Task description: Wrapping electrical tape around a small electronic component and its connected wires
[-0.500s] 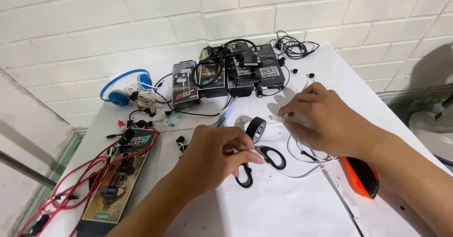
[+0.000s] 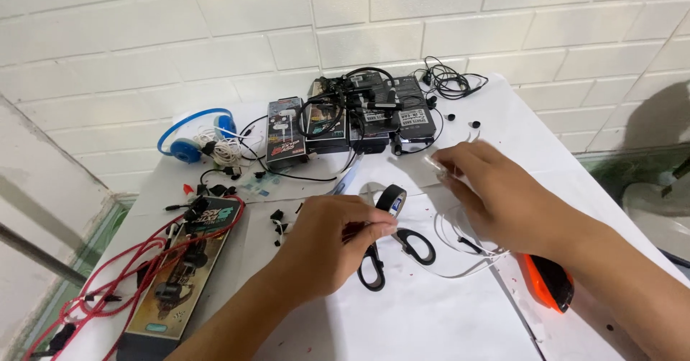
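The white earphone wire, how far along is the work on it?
Laid out ready: black-handled scissors and a roll of black tape on the white table. In hand: the left hand and right hand pinch the white wire between them. No tape shows on the wire, so wrapping looks not yet done.

From my remote seat I see blue headphones [image 2: 188,139] lying at the far left of the white desk [image 2: 431,318], just beside a coil of white cord [image 2: 228,152]. A row of dark retail boxes [image 2: 352,120] sits along the brick wall [image 2: 215,30], with loose black earphones [image 2: 449,80] tangled at its right end. Near me on the left, a long printed box [image 2: 183,267] lies among red cables [image 2: 108,282]. An orange tool [image 2: 550,282] rests at the right edge.
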